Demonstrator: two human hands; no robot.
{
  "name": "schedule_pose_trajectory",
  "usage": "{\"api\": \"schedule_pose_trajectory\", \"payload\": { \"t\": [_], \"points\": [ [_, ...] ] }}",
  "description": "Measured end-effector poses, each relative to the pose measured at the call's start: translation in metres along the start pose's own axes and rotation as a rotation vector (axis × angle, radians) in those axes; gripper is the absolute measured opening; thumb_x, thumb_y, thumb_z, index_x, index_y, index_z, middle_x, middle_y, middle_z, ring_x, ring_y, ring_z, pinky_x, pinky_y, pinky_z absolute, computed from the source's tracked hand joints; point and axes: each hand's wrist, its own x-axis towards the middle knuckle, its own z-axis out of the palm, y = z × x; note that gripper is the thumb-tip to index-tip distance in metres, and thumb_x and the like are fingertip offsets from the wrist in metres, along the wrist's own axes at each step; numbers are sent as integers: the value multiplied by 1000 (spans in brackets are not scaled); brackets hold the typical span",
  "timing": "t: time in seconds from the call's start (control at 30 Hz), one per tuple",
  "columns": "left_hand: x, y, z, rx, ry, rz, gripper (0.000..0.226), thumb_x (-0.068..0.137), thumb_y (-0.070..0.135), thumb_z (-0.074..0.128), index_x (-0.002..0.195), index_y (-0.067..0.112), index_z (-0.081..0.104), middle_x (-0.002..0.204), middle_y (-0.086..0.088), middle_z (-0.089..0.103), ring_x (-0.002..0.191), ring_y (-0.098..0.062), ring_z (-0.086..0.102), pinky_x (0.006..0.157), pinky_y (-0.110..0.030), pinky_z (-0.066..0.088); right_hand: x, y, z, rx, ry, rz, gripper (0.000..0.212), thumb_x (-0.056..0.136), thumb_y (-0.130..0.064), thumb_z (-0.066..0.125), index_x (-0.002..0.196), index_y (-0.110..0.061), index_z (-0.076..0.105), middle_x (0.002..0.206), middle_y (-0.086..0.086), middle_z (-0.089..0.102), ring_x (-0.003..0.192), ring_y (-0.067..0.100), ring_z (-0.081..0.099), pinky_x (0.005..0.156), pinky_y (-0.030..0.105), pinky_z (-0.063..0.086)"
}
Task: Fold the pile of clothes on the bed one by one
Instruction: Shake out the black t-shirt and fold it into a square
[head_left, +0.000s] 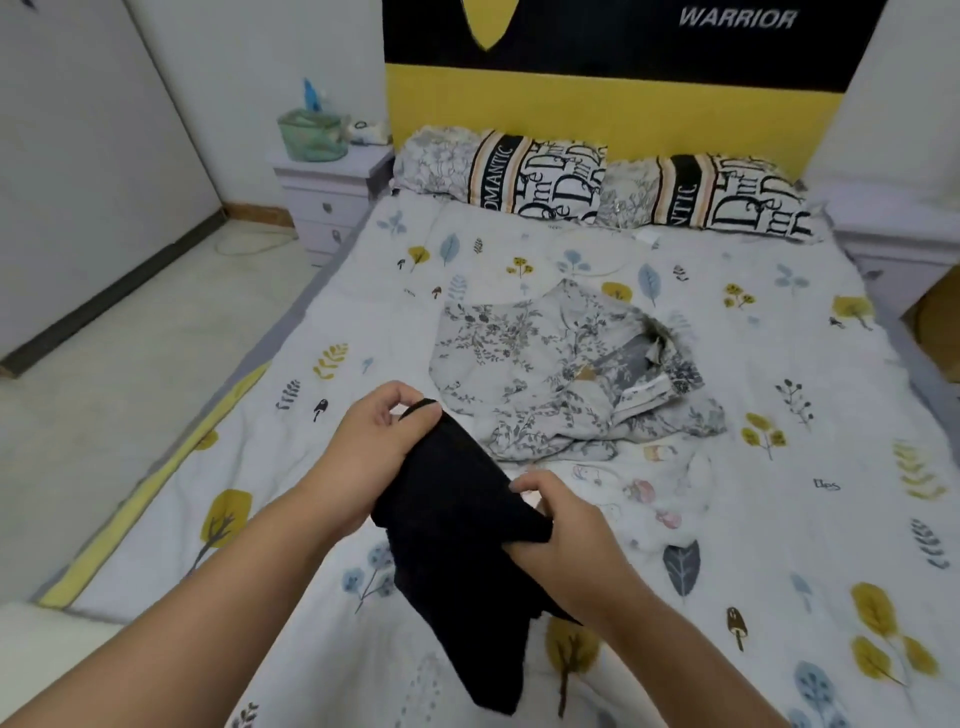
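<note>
A black garment (457, 525) hangs bunched above the near part of the bed. My left hand (374, 447) grips its upper edge, with the fabric pinched between thumb and fingers. My right hand (561, 525) grips the garment's right side, fingers curled over the cloth. The lower end of the black cloth droops toward the bedsheet. Behind it lies a crumpled grey floral garment (561, 374) in the middle of the bed. A pale garment with small pink prints (649, 493) lies to the right of my right hand.
The bed (805, 519) has a white sheet printed with leaves and trees. Two patterned pillows (519, 171) lean at the yellow headboard. A white nightstand (332, 192) with a green basket stands at the back left. Floor runs along the bed's left edge.
</note>
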Motion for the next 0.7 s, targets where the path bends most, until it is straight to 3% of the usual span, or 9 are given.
{"api": "schedule_pose_trajectory", "payload": {
  "t": [0.07,0.17,0.23,0.33,0.43,0.5,0.57,0.63,0.7],
  "points": [
    [-13,32,-1,67,-6,68,13,91,18,57,79,14,55,58,-5,57,41,-9,51,39,-16,38,-18,-28,-30,-45,23,-44,5,85,-16,58,86,-21,59,67,2,59,59,13,52,54,27,38],
    [-33,76,-1,130,1,153,12,90,22,58,79,18,55,64,-8,56,44,-10,50,40,-15,38,-48,-72,-74,-60,75,-83,19,92,-18,52,74,-18,59,62,0,55,57,13,49,54,27,36],
    [-49,104,-2,126,-44,167,9,92,21,56,83,18,54,58,-4,59,42,-9,51,39,-14,37,-70,-104,-101,-53,140,-92,24,94,-16,47,75,-25,60,63,-4,56,58,12,51,55,25,36],
    [-73,140,-4,225,-147,240,13,94,14,49,83,20,51,51,1,50,39,-8,40,37,-16,30,-102,-149,-136,35,278,-97,24,95,-15,44,78,-15,61,70,-2,60,65,13,53,56,20,38],
    [-101,167,-2,329,-222,298,22,96,13,44,77,20,50,61,1,45,49,-10,34,43,-17,26,-134,-195,-163,230,363,-61,28,95,-18,45,68,-16,54,68,-1,58,65,16,54,58,27,39],
    [-123,184,2,312,-245,329,22,97,18,45,76,21,52,67,1,49,55,-12,40,50,-17,33,-153,-225,-177,326,396,-41,28,93,-22,48,67,-16,54,64,0,57,64,18,54,59,29,38],
    [-149,199,7,200,-287,376,15,96,30,47,85,22,52,79,1,55,67,-14,52,64,-21,44,-172,-251,-186,483,399,-53,25,93,-24,50,71,-15,59,66,2,63,67,18,59,62,29,43],
    [-176,211,11,49,-390,440,24,86,45,52,97,24,49,99,3,59,86,-12,63,77,-23,50,-187,-272,-193,616,363,-91,24,93,-24,51,73,-14,62,65,1,67,66,16,64,66,28,49],
    [-201,221,16,45,-426,526,30,80,38,63,104,31,47,111,6,58,96,-9,64,83,-25,50,-201,-287,-197,687,309,-124,24,92,-24,53,71,-15,62,59,1,67,58,14,65,65,26,52]
  ]
}}
